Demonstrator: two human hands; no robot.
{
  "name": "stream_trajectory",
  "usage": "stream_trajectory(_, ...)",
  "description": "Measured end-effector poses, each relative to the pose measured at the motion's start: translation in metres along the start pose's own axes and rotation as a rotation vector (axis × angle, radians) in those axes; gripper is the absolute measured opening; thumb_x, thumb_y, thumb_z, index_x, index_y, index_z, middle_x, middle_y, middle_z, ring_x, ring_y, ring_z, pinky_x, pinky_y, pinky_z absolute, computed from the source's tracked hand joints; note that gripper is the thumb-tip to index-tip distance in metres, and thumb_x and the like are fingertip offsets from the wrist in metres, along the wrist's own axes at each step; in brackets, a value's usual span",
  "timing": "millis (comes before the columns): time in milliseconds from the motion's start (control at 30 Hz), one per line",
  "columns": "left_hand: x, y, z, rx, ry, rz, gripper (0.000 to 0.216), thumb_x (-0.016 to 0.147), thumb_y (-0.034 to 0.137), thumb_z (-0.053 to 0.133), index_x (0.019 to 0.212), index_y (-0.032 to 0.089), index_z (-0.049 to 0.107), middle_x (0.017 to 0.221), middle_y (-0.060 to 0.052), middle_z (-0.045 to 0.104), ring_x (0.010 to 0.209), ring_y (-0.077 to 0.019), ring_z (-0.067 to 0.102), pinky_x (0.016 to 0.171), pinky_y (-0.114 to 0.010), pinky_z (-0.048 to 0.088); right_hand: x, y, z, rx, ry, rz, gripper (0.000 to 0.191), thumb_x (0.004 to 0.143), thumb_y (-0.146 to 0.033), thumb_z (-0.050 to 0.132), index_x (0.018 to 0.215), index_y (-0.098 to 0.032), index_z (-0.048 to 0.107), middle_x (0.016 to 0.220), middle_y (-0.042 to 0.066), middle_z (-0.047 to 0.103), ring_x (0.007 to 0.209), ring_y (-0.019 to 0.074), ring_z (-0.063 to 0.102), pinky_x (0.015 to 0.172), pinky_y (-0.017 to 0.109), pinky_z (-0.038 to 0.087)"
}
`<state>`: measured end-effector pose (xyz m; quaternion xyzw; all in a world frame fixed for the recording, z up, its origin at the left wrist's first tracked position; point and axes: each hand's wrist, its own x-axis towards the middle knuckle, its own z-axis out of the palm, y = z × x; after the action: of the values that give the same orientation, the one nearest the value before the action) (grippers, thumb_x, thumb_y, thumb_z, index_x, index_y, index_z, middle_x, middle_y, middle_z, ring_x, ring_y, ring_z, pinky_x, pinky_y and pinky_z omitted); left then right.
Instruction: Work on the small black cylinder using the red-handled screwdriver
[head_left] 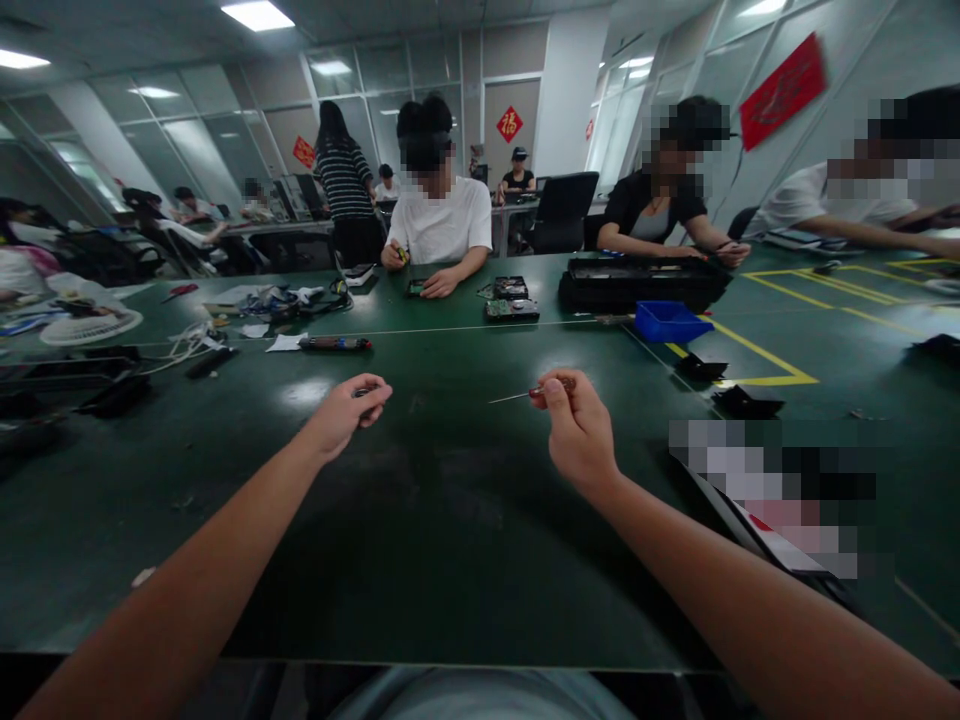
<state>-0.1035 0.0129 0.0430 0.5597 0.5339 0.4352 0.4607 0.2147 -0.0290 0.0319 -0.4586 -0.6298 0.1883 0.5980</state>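
Observation:
My right hand [581, 425] is closed round the reddish handle of a small screwdriver [511, 399], whose thin metal shaft points left over the green table [450, 560]. Level with it on the left, my left hand [346, 412] has its fingers curled together. A dark bit shows between thumb and fingers there, too small to name. Both hands are held above the tabletop, apart from each other. Just beyond my left hand lies a dark, pen-shaped tool [335, 343] with a red end, beside a scrap of white paper [285, 343].
Across the table a person in a white shirt [442, 225] works near hard drives [511, 310]. A long black casing [645, 285], blue bin [670, 321] and black parts [746, 402] stand right. Cables [184, 345] and a white fan-like grille [91, 325] lie left.

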Motion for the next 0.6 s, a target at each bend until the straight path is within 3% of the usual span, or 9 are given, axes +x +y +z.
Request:
stream_trajectory(100,-0.01,-0.002,-0.04,-0.237,0.192,-0.046,0.031,0.071,0.029,0.078,0.088,0.017,0.055,0.072,0.002,0.05,0.056,-0.0088,0.044,0.049,-0.02,0.029,-0.001,0.001,0.0,-0.017,-0.023,0.021,0.021,0.102,-0.039,0.045,0.1,-0.023,0.059,0.084,0.003,0.068,0.08,0.0199,0.066,0.073,0.037,0.049)
stream_trajectory(233,-0.027,0.002,-0.09,-0.39,0.4,-0.099,0.011,0.085,0.019,0.062,0.094,0.015,0.058,0.073,0.002,0.048,0.057,-0.0089,0.044,0.051,-0.02,0.034,-0.001,0.002,0.001,-0.027,-0.034,0.031,0.022,0.102,-0.04,0.045,0.1,-0.023,0.059,0.083,0.003,0.069,0.079,0.0201,0.067,0.073,0.037,0.049)
stream_trajectory(433,-0.055,0.002,-0.152,-0.44,0.801,-0.17,0.017,0.091,0.013,0.043,0.084,0.012,0.057,0.071,-0.001,0.05,0.061,-0.0118,0.046,0.055,-0.021,0.039,-0.001,0.003,0.003,-0.034,-0.046,0.053,0.024,0.101,-0.042,0.045,0.099,-0.023,0.059,0.084,0.004,0.069,0.08,0.0209,0.068,0.074,0.038,0.049)
stream_trajectory(600,-0.078,-0.01,-0.203,-0.296,1.004,-0.174,0.011,0.077,0.005,0.047,0.078,0.013,0.054,0.07,-0.002,0.049,0.059,-0.0138,0.046,0.053,-0.021,0.04,-0.001,0.003,0.003,-0.042,-0.058,0.059,0.025,0.101,-0.043,0.045,0.097,-0.022,0.059,0.083,0.004,0.069,0.079,0.0208,0.068,0.073,0.037,0.049)
